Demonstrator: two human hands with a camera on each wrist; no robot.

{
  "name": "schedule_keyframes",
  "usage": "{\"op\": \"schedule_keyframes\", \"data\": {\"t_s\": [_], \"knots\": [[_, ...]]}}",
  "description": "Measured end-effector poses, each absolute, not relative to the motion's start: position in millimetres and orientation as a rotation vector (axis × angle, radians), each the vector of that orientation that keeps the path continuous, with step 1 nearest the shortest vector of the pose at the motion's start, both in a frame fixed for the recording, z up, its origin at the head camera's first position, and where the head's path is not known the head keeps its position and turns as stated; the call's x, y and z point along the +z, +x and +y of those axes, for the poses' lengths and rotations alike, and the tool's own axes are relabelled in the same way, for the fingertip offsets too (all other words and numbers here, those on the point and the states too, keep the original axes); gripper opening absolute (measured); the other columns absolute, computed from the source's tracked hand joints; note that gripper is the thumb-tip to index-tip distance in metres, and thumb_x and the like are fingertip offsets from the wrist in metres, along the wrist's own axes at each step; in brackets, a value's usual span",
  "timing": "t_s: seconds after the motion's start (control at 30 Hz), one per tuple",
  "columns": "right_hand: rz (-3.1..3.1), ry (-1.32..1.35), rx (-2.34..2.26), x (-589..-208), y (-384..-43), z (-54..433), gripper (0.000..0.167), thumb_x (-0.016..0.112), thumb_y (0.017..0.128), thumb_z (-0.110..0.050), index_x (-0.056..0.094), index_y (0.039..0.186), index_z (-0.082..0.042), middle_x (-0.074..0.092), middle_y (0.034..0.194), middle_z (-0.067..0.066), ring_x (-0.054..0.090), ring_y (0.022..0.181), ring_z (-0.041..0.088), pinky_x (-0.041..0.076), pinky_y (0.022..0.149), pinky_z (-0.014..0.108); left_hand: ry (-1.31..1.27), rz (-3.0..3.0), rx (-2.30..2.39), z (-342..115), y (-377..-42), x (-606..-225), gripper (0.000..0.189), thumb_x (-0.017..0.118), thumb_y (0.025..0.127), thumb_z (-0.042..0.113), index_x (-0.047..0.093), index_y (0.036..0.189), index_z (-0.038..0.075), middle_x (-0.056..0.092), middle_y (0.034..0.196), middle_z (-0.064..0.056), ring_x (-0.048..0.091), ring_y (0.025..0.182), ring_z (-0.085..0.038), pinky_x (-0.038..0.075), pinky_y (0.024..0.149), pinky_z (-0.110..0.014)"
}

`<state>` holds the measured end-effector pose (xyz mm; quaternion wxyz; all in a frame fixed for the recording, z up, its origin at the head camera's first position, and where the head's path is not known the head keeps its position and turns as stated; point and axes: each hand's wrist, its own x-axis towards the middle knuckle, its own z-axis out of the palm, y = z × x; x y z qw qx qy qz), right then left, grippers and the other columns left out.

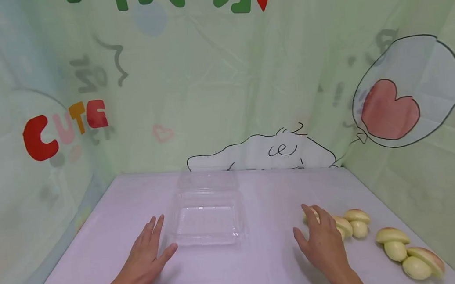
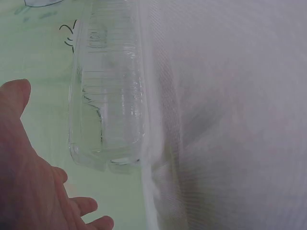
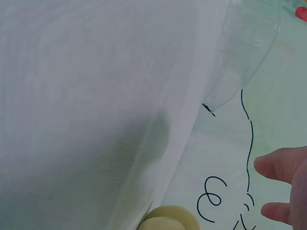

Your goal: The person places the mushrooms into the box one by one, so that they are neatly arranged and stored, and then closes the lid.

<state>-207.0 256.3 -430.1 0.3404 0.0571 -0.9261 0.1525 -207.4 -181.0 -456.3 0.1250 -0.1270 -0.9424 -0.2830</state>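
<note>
A clear plastic box (image 1: 206, 238) with its lid (image 1: 208, 181) folded back stands on the white table, left of the middle. Just left of it is my left hand (image 1: 144, 255), fingers straight and thumb spread, holding nothing. On the right side, my right hand (image 1: 322, 243) hovers over the table with spread fingers, also holding nothing. It partly hides some of the mushroom-shaped pieces (image 1: 358, 223), which have cream stems and browned caps. Further right lie two more mushroom-shaped pieces (image 1: 393, 238). One mushroom-shaped piece (image 3: 170, 221) shows at the bottom of the right wrist view.
A pale green printed cloth (image 1: 216, 94) hangs behind the table and along both sides. The table (image 1: 275, 262) has its back edge against this cloth.
</note>
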Motion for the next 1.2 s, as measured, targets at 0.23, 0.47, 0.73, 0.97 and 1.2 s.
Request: {"op": "schedule_keyframes", "data": {"t_s": [0.23, 0.47, 0.73, 0.97, 1.2], "knots": [[-2.445, 0.085, 0.382, -428.8, -212.3, 261.1, 0.059, 0.079, 0.083, -0.016, 0.06, 0.136, 0.001, 0.054, 0.136, 0.032, 0.05, 0.123, 0.054, 0.049, 0.079, 0.069, -0.358, -2.742, -0.909, -179.6, -211.8, -456.3, 0.079, 0.049, 0.106, 0.051, 0.021, 0.165, 0.007, 0.025, 0.168, -0.027, 0.022, 0.154, -0.05, 0.023, 0.118, -0.072], [-2.493, 0.023, 0.401, -426.8, -217.0, 267.4, 0.057, 0.076, 0.085, -0.015, 0.058, 0.136, 0.002, 0.051, 0.137, 0.038, 0.047, 0.124, 0.059, 0.047, 0.084, 0.072, -0.36, -2.729, -0.949, -177.4, -215.0, -457.8, 0.078, 0.05, 0.106, 0.05, 0.022, 0.165, 0.006, 0.025, 0.167, -0.028, 0.024, 0.154, -0.049, 0.024, 0.119, -0.071], [-2.577, -0.045, 0.439, -424.7, -220.3, 271.4, 0.059, 0.071, 0.089, -0.019, 0.053, 0.141, 0.001, 0.046, 0.141, 0.037, 0.042, 0.128, 0.061, 0.044, 0.086, 0.074, -0.348, -2.749, -0.97, -174.9, -220.1, -460.0, 0.081, 0.05, 0.105, 0.053, 0.021, 0.165, 0.007, 0.024, 0.168, -0.028, 0.024, 0.154, -0.049, 0.025, 0.119, -0.071], [-2.59, -0.069, 0.48, -425.3, -221.3, 269.3, 0.058, 0.068, 0.091, -0.018, 0.051, 0.143, 0.0, 0.044, 0.143, 0.037, 0.041, 0.129, 0.062, 0.043, 0.087, 0.074, -0.338, -2.758, -0.999, -173.5, -222.7, -463.0, 0.084, 0.053, 0.104, 0.055, 0.021, 0.165, 0.008, 0.025, 0.168, -0.026, 0.026, 0.154, -0.049, 0.025, 0.119, -0.07], [-2.613, -0.111, 0.481, -425.7, -225.7, 267.3, 0.059, 0.067, 0.091, -0.017, 0.05, 0.145, 0.0, 0.043, 0.144, 0.037, 0.041, 0.128, 0.061, 0.044, 0.088, 0.072, -0.334, -2.742, -1.07, -171.2, -225.9, -467.5, 0.084, 0.052, 0.104, 0.054, 0.019, 0.166, 0.008, 0.024, 0.168, -0.025, 0.024, 0.154, -0.048, 0.023, 0.12, -0.07]]}}
